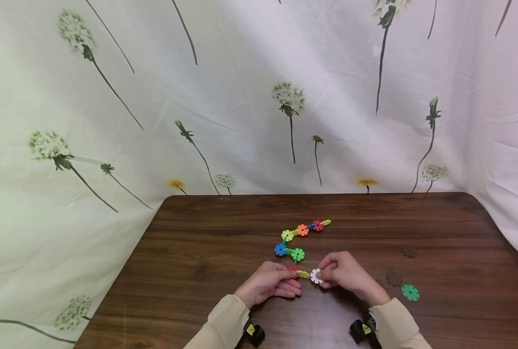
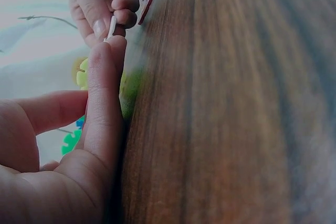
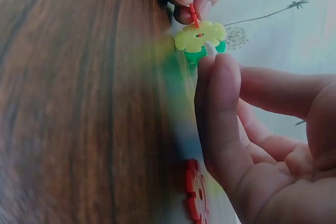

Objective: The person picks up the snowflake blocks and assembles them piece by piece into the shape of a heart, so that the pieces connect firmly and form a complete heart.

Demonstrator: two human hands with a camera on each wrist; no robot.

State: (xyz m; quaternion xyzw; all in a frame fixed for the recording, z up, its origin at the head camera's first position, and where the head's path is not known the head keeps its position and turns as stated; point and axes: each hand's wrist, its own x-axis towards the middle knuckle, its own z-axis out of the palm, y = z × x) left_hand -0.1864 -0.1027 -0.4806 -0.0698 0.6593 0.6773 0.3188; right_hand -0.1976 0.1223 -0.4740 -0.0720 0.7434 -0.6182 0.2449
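Note:
A chain of coloured notched plastic discs winds over the table, with a blue disc (image 1: pixel 280 249) and a green disc (image 1: pixel 298 254) in its middle. My left hand (image 1: pixel 269 281) pinches the red disc (image 1: pixel 292 269) near the chain's close end, its lower fingers stretched beneath. Beyond that red piece sticks out a yellow disc (image 3: pixel 199 36). Between thumb and fingers, my right hand (image 1: pixel 344 272) pinches a white disc (image 1: pixel 315 276), held edge-on to the yellow one in the right wrist view. Whether their notches are engaged I cannot tell.
Right of my right hand lie a loose green disc (image 1: pixel 410 292) and two dark brown discs, one near (image 1: pixel 394 278) and one farther back (image 1: pixel 409 251). The brown wooden table (image 1: pixel 189 242) ends at a white curtain (image 1: pixel 241 97) printed with dandelions.

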